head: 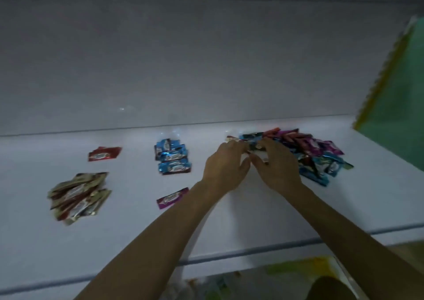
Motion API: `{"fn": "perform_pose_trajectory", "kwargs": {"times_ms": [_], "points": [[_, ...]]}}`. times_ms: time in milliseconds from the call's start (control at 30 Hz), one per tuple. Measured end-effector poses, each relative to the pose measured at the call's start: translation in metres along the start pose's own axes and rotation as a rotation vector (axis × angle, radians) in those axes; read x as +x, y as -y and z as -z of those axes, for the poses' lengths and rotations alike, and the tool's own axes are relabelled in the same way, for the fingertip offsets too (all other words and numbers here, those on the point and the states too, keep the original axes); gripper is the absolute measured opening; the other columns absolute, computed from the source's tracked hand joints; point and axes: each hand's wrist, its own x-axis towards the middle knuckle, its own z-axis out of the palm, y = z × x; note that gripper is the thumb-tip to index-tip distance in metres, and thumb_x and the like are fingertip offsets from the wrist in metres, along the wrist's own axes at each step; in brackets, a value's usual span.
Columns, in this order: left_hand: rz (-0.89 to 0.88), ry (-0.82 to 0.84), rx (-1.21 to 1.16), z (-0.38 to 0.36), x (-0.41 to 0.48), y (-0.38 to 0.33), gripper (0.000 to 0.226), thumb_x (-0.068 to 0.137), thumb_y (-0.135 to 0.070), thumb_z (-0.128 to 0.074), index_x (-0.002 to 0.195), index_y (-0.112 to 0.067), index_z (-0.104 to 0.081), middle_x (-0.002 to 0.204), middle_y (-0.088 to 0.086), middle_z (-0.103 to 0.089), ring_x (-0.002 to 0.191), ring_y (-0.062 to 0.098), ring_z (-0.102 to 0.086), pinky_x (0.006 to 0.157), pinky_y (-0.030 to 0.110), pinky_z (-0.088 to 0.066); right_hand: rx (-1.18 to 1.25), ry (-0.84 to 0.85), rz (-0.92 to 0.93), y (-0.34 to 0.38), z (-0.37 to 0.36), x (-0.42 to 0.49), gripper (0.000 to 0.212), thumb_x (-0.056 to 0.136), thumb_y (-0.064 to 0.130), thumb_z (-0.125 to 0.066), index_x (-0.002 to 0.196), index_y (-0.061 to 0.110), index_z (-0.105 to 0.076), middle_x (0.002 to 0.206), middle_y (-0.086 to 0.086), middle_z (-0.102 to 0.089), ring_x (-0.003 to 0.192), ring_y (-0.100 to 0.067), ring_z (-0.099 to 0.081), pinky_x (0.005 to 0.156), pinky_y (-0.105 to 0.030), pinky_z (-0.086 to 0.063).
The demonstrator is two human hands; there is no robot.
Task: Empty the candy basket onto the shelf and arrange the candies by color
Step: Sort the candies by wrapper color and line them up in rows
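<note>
Candies (317,153) not yet sorted lie in a mixed heap at the right of the shelf (252,219), red, purple and blue wrappers overlapping. Both hands work at the heap's left edge. The right grip (276,167) has its fingers curled round a dark candy (255,147), pinching it. The left grip (226,164) reaches in just beside it, fingertips on the wrappers there, but blur makes it impossible to tell whether it grasps anything.

The step seems to be pulling one piece free of the heap. It would go best by lifting the piece clear instead of dragging it, so that neighbours do not slide out with it, while the left grip steadies the edge of the heap. No dark group shows yet, so bare shelf well apart from the other groups would suit it.

The dark candy's long axis runs roughly left to right, spanning the gap between the two hands. The blue pile (173,157) and the red candy (104,153) lie nearly the same way. The purple candy (172,197) and the gold pile (79,196) slant from near left to far right.
</note>
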Motion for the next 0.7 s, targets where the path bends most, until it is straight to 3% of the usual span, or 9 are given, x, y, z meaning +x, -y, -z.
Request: {"fn": "perform_pose_trajectory", "kwargs": {"times_ms": [100, 167, 233, 333, 433, 500, 600, 700], "points": [[-0.089, 0.054, -0.017, -0.038, 0.016, -0.021, 0.044, 0.092, -0.034, -0.055, 0.131, -0.012, -0.053, 0.131, 0.008, -0.054, 0.119, 0.029, -0.051, 0.088, 0.039, -0.047, -0.052, -0.056, -0.105, -0.045, 0.018, -0.005, 0.049, 0.086, 0.042, -0.056, 0.126, 0.015, -0.058, 0.127, -0.012, -0.058, 0.117, -0.032, -0.053, 0.099, -0.049, -0.041], [-0.123, 0.059, -0.018, -0.058, 0.024, -0.033, 0.062, 0.084, -0.051, -0.049, 0.131, -0.011, -0.054, 0.131, 0.012, -0.054, 0.119, 0.033, -0.051, 0.089, 0.041, -0.046, -0.098, -0.065, -0.178, -0.070, 0.031, -0.008, 0.054, 0.085, 0.044, -0.055, 0.131, 0.015, -0.054, 0.132, -0.014, -0.054, 0.121, -0.034, -0.049, 0.101, -0.050, -0.039], [-0.110, 0.058, -0.047, -0.075, 0.032, -0.046, 0.085, 0.072, -0.072, -0.044, 0.137, -0.017, -0.049, 0.141, 0.011, -0.046, 0.129, 0.032, -0.043, 0.100, 0.045, -0.040, -0.102, -0.029, -0.262, -0.092, 0.042, -0.009, 0.064, 0.083, 0.052, -0.044, 0.137, 0.017, -0.047, 0.137, -0.017, -0.048, 0.124, -0.036, -0.045, 0.100, -0.051, -0.039], [-0.055, 0.262, -0.009, -0.096, 0.044, -0.063, 0.110, 0.061, -0.083, -0.048, 0.152, -0.031, -0.017, 0.162, 0.007, -0.006, 0.148, 0.028, -0.004, 0.116, 0.052, -0.013, -0.115, 0.010, -0.349, -0.119, 0.053, -0.007, 0.054, 0.091, 0.042, -0.043, 0.140, 0.019, -0.043, 0.138, -0.016, -0.046, 0.123, -0.035, -0.044, 0.099, -0.044, -0.039], [-0.045, 0.372, 0.079, -0.113, 0.061, -0.073, 0.121, 0.056, -0.086, -0.050, 0.153, -0.036, 0.003, 0.161, 0.005, 0.018, 0.147, 0.031, 0.018, 0.115, 0.060, 0.002, -0.105, 0.025, -0.303, -0.135, 0.057, 0.002, 0.035, 0.091, 0.029, -0.056, 0.125, 0.019, -0.059, 0.126, -0.010, -0.056, 0.111, -0.028, -0.050, 0.087, -0.034, -0.041], [-0.008, 0.402, 0.121, -0.122, 0.073, -0.075, 0.122, 0.059, -0.087, -0.051, 0.153, -0.034, 0.007, 0.160, 0.007, 0.021, 0.146, 0.034, 0.019, 0.116, 0.062, 0.000, 0.034, 0.022, -0.266, -0.139, 0.059, 0.012, 0.027, 0.087, 0.024, -0.065, 0.113, 0.016, -0.068, 0.116, -0.007, -0.063, 0.100, -0.021, -0.057, 0.077, -0.024, -0.041], [0.039, 0.421, 0.143, -0.132, 0.081, -0.073, 0.117, 0.065, -0.084, -0.056, 0.153, -0.035, 0.004, 0.161, 0.005, 0.018, 0.147, 0.032, 0.016, 0.118, 0.057, -0.001, 0.179, 0.018, -0.278, -0.141, 0.057, 0.020, 0.021, 0.085, 0.023, -0.068, 0.105, 0.015, -0.070, 0.108, 0.001, -0.063, 0.096, -0.015, -0.058, 0.075, -0.018, -0.037], [0.028, 0.276, 0.117, -0.134, 0.078, -0.071, 0.099, 0.065, -0.080, -0.045, 0.151, -0.038, -0.022, 0.161, 0.004, -0.011, 0.146, 0.032, -0.010, 0.114, 0.051, -0.015, 0.252, -0.068, -0.263, -0.145, 0.048, 0.019, 0.016, 0.087, 0.023, -0.066, 0.100, 0.015, -0.070, 0.105, -0.003, -0.065, 0.089, -0.012, -0.054, 0.070, -0.013, -0.031]]}}
